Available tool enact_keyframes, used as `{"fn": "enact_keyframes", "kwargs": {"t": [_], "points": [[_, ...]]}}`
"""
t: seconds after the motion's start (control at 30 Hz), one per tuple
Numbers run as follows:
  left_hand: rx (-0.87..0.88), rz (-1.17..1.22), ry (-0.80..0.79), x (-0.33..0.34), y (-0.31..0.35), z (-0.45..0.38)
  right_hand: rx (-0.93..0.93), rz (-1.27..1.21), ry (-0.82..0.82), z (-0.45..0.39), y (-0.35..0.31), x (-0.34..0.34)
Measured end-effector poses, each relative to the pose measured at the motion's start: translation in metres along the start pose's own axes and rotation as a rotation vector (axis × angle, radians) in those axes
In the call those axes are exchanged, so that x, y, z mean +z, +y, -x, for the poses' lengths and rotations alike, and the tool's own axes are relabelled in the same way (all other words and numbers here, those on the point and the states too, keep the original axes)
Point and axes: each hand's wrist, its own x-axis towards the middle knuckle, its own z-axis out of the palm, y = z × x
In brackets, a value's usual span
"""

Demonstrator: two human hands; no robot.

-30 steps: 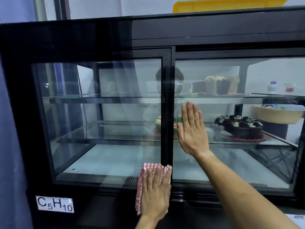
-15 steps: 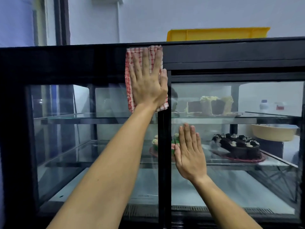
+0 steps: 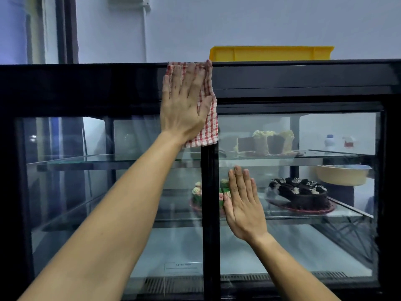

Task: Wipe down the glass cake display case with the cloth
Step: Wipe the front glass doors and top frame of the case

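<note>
The black-framed glass display case fills the view, with two sliding glass doors that meet at a black centre post. My left hand presses a red-and-white checked cloth flat against the top frame and the upper end of the post. The cloth shows above the fingers and along the hand's right side. My right hand lies flat, fingers together, on the right door's glass beside the post at middle-shelf height, holding nothing.
Inside stand a chocolate cake on the middle shelf, a cut cake on the top shelf and a small decorated cake behind the post. A yellow tray lies on the case's top. A yellow bowl shows behind the case.
My left hand has swept the cloth from the bottom of the centre post up to the top frame. My right hand has stayed flat on the right door.
</note>
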Motion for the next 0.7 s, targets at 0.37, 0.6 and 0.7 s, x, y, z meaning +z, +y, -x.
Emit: {"fn": "enact_keyframes", "kwargs": {"t": [0.37,0.6,0.7], "points": [[0.014,0.009,-0.015,-0.003,-0.002,-0.002,0.092,-0.445,0.336,-0.133,-0.059,-0.070],[0.010,0.138,-0.010,-0.009,-0.011,-0.002,0.069,-0.128,0.263,-0.202,-0.040,-0.059],[0.051,0.286,-0.053,-0.019,-0.023,-0.002,0.056,0.038,0.364,-0.203,-0.040,-0.060]]}}
